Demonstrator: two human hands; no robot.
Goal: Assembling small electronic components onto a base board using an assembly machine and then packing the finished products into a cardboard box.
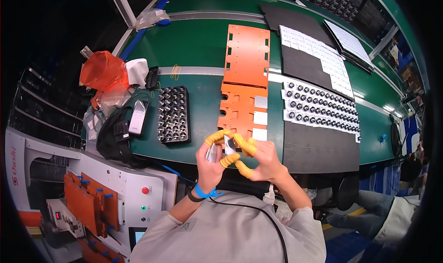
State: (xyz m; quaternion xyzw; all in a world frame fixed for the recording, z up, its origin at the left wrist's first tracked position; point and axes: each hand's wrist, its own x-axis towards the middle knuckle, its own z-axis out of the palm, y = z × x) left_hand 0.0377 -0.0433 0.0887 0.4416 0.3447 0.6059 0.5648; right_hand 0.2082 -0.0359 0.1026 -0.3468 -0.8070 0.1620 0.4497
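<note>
A: Now, watching the left hand (pixel 210 164): pinching a small silvery plate (pixel 212 153) between yellow-capped fingertips (pixel 216 136), wrist wearing a blue strap (pixel 203 192) with a dark cord trailing off.

B: Right. And the right hand (pixel 260 159)?

A: Closing capped fingers on a second small silvery square plate (pixel 229 144), held just beside the first, both hands meeting above the near edge of the green table (pixel 198 41).

B: Moving outward, then?

A: Just beyond the hands, lying flat: an orange fixture plate (pixel 235 108) carrying three silvery squares along its right side. Behind it, touching, another orange plate (pixel 247 51).

B: Left of that?

A: Sitting well apart, a black tray of round metal parts (pixel 173 114). Further left, a grey handheld device (pixel 138 118) resting on a black bag (pixel 113 141), and a crumpled orange plastic bag (pixel 102 71).

B: And to the right?

A: Spreading across a black mat (pixel 318 147): rows of small white squares with dark round parts (pixel 320 108). Beyond those, blank white squares (pixel 314 48).
</note>
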